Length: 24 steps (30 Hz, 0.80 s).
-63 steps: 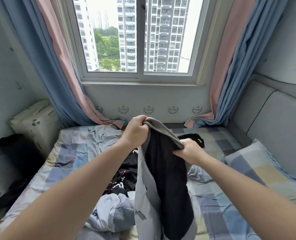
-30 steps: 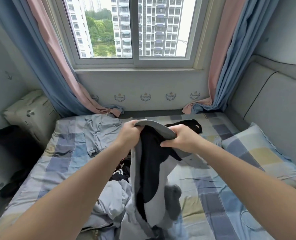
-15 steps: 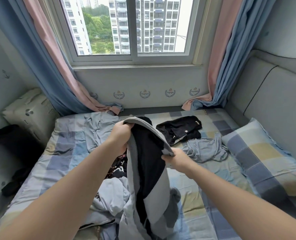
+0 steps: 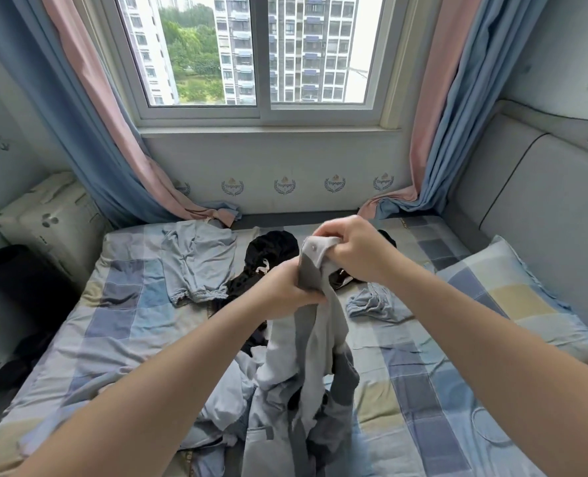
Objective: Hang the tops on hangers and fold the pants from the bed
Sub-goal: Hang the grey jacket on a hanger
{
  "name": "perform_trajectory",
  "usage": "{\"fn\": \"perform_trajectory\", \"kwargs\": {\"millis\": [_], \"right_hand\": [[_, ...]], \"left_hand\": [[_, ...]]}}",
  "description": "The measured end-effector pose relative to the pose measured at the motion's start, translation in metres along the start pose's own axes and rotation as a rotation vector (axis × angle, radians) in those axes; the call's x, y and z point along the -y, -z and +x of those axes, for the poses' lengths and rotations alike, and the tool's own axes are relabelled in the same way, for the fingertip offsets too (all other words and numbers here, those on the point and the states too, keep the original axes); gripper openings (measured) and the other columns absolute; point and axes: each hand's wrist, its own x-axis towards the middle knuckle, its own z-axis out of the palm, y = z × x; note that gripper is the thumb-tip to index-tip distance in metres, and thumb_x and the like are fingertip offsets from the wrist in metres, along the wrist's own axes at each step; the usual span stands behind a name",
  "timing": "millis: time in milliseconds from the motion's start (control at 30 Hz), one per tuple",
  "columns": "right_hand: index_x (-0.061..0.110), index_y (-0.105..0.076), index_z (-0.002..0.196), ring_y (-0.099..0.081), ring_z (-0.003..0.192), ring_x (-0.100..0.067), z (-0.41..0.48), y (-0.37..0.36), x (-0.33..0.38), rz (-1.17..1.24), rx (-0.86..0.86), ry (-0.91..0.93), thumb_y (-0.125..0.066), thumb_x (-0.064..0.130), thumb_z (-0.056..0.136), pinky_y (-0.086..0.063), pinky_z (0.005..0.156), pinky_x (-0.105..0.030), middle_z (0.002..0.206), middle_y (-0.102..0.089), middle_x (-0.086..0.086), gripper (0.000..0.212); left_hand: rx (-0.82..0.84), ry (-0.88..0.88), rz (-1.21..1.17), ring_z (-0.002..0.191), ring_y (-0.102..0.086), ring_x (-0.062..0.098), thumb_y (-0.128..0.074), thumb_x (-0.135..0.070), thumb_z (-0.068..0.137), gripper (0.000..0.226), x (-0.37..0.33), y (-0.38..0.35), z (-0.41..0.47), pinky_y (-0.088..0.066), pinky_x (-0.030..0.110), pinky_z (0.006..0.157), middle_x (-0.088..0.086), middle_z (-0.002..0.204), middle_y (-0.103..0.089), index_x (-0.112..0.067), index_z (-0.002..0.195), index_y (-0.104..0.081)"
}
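Now both hands are closed on one grey garment (image 4: 311, 325), held up over the middle of the bed (image 4: 120, 325). The right hand (image 4: 356, 251) pinches the top edge, where a small snap or button shows, and the left hand (image 4: 285, 292) grips the bunched cloth just below it, so the two hands sit close together, one above the other. Half a second ago the hands were apart, with the left holding the top and the right lower down on an opened edge that showed a black lining; since then the right hand has gone up to the top, the left has dropped below it, and the black inside is mostly hidden. The rest of the garment hangs down in a twisted column to a heap of pale clothes (image 4: 230, 404) at the near edge of the bed. Whether it is a top or pants cannot be told yet. It looks as if the person is hunting for a collar or waistband to straighten it, so no hanging or folding has begun. Farther back lie light blue pants (image 4: 196, 263), a black garment (image 4: 271, 249) and a small crumpled blue piece (image 4: 371, 304). No hanger is in view.
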Motion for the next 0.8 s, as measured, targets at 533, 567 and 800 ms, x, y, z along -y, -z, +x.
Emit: {"fn": "perform_trajectory", "kwargs": {"millis": [533, 567, 800], "right_hand": [[0.027, -0.067, 0.119, -0.068, 0.109, -0.011, -0.041, -0.069, -0.077, 0.477, 0.281, -0.394, -0.071, 0.039, 0.086, -0.053, 0.098, -0.037, 0.115, -0.073, 0.006, 0.035], [0.026, -0.067, 0.118, -0.069, 0.107, -0.011, -0.044, -0.073, -0.078, 0.441, 0.27, -0.378, -0.072, 0.035, 0.085, -0.054, 0.097, -0.038, 0.112, -0.074, 0.005, 0.034], [0.024, -0.049, 0.105, -0.053, 0.1, -0.015, -0.067, -0.109, -0.085, 0.044, -0.226, -0.229, -0.074, 0.032, 0.083, -0.051, 0.077, -0.035, 0.108, -0.047, 0.007, 0.035]], "left_hand": [[-0.31, 0.229, -0.581, 0.067, -0.069, 0.009, -0.067, -0.017, 0.095, 0.008, -0.005, 0.009, 0.009, -0.054, 0.026, 0.061, -0.006, 0.068, -0.072, -0.016, 0.088, -0.069], [-0.321, 0.239, -0.587, 0.07, -0.069, 0.011, -0.067, -0.017, 0.095, 0.008, -0.006, 0.01, 0.009, -0.054, 0.028, 0.065, -0.005, 0.069, -0.072, -0.016, 0.087, -0.069], [-0.389, 0.328, -0.734, 0.078, -0.066, 0.021, -0.067, -0.017, 0.096, 0.004, -0.007, 0.01, 0.009, -0.055, 0.039, 0.079, 0.004, 0.079, -0.07, -0.016, 0.092, -0.067]]}}
